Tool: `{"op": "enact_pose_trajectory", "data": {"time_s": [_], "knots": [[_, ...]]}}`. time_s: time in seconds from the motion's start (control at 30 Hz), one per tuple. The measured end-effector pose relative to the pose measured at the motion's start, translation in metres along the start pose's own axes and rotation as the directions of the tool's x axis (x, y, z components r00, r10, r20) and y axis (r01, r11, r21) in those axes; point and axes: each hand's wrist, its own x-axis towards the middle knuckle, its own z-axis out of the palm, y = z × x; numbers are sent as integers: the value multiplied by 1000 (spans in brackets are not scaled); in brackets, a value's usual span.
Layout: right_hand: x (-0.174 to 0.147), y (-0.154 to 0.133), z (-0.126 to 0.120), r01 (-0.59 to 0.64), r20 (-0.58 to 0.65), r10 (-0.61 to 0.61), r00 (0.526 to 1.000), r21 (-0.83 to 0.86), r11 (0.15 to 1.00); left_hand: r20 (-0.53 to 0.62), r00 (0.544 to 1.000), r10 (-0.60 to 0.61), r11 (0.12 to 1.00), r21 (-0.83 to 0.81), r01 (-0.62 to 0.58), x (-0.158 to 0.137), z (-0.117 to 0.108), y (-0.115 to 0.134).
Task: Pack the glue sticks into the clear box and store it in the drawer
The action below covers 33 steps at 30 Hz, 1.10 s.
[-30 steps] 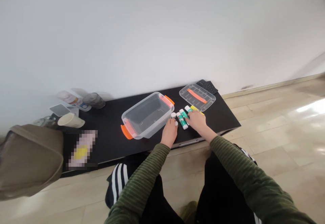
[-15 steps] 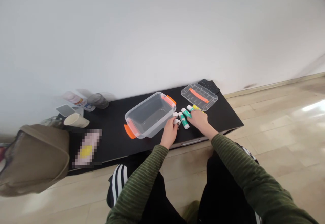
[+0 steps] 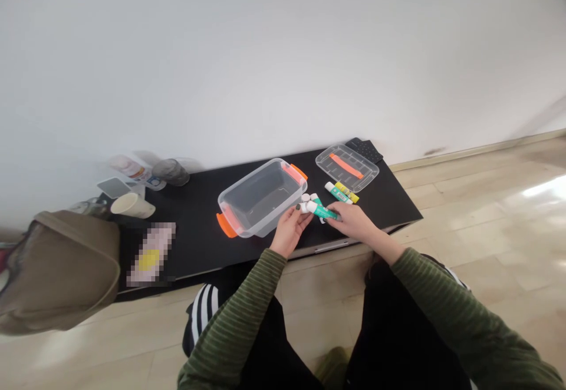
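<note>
A green glue stick with a white end (image 3: 326,212) is tilted above the black cabinet top, and my right hand (image 3: 354,222) is closed around its far end. My left hand (image 3: 289,232) pinches a small white cap (image 3: 303,207) right by the glue stick's white end; whether the two touch is unclear. Behind my fingers stands another white round piece (image 3: 306,197). A second green glue stick (image 3: 315,198) lies partly hidden under the held one. Right of it, a green-and-white glue stick (image 3: 336,193) and a yellow one (image 3: 347,192) rest side by side.
An open clear box (image 3: 260,233) with orange latches stands left of my hands. Its clear lid (image 3: 369,171) with an orange handle lies at the back right, by a dark patterned item (image 3: 371,150). A paper cup (image 3: 131,206), bottle (image 3: 135,169) and brown bag (image 3: 66,272) are left.
My right hand has lifted a green glue stick off the cabinet top and brought it left to my left hand. My left hand, still pinching the white cap, has shifted slightly left.
</note>
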Motion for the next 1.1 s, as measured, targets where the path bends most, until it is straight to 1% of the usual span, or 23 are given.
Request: {"op": "enact_pose_trajectory", "data": {"time_s": [0.17, 0.4, 0.63, 0.73, 0.83, 0.9, 0.97, 1.03, 1.1], "knots": [[-6, 3, -4, 38, -30, -37, 999, 22, 999, 15, 1000, -4, 999, 47, 4, 0, 2, 2], [-7, 0, -11, 92, -84, -86, 993, 74, 993, 75, 997, 30, 977, 207, -45, -2, 2, 5], [-7, -1, -12, 90, -122, -69, 990, 175, 980, 81, 995, 53, 978, 199, -68, -2, 6, 7], [-5, -1, -12, 68, -115, -46, 992, 200, 977, 95, 994, 63, 976, 200, -81, -2, 6, 7], [-3, -2, -12, 19, -91, 1, 996, 213, 977, 110, 991, 69, 972, 214, -92, -2, 6, 8], [-2, -3, -12, -31, -54, 45, 998, 246, 969, 123, 990, 70, 967, 234, -97, -2, 7, 10], [-1, -5, -12, -82, -3, 88, 996, 315, 946, 146, 987, 67, 961, 255, -103, -1, 7, 12], [-1, -6, -12, -119, 41, 111, 993, 377, 918, 167, 984, 63, 956, 273, -107, 2, 7, 12], [1, -7, -13, -139, 65, 123, 990, 387, 911, 170, 984, 59, 949, 297, -108, 6, 6, 12]]}}
